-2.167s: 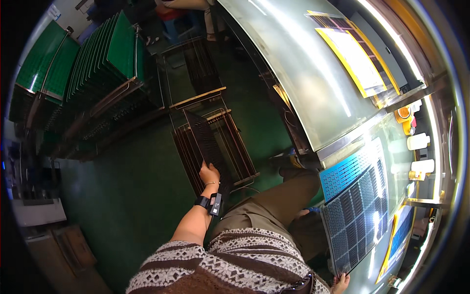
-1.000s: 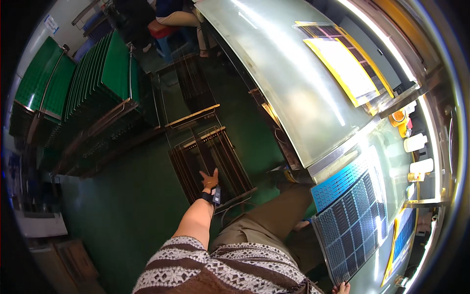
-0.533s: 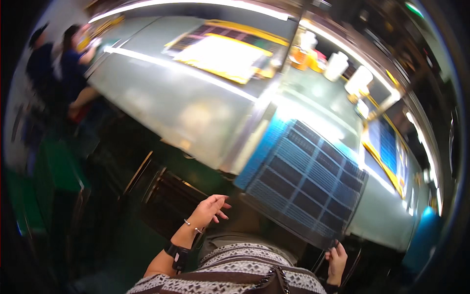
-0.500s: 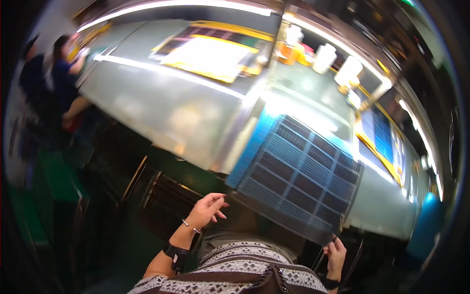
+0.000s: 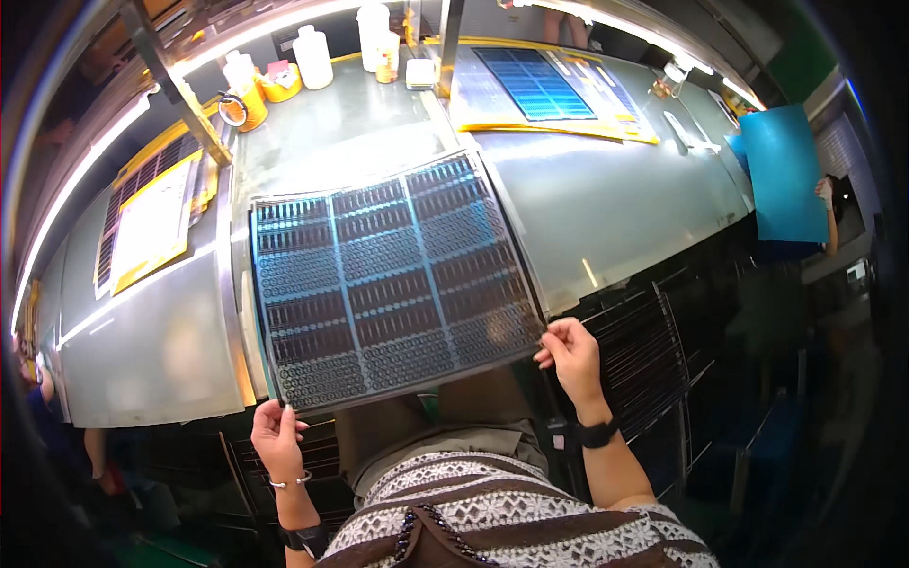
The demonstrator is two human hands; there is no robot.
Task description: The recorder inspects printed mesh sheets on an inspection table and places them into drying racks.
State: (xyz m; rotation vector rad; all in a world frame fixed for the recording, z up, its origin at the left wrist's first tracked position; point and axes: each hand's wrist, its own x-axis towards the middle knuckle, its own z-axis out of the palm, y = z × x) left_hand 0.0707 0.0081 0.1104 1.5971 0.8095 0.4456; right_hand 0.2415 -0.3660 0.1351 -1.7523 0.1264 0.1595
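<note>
A large dark film sheet [image 5: 393, 275], printed with rows of small repeated shapes and crossed by blue lines, spans the near edge of the light-topped table. Blue shows through its gaps. My left hand [image 5: 277, 440] pinches its near left corner between thumb and fingers. At the near right corner, my right hand [image 5: 571, 360] grips the edge in the same way. The sheet's near edge hangs out over the table's front, above my lap. Whether its far part rests flat on the glowing surface, I cannot tell.
White bottles [image 5: 312, 59] and an orange tape roll [image 5: 233, 109] stand behind the sheet. Yellow-edged films lie left [image 5: 151, 222] and right [image 5: 535, 85]. A metal post [image 5: 180, 95] rises at left. Far right, another person's hand [image 5: 825, 192] holds a blue panel [image 5: 784, 170].
My view has swung to the right. My left hand, free with fingers apart before, now holds the film's near left corner. My right hand still holds the right corner.
</note>
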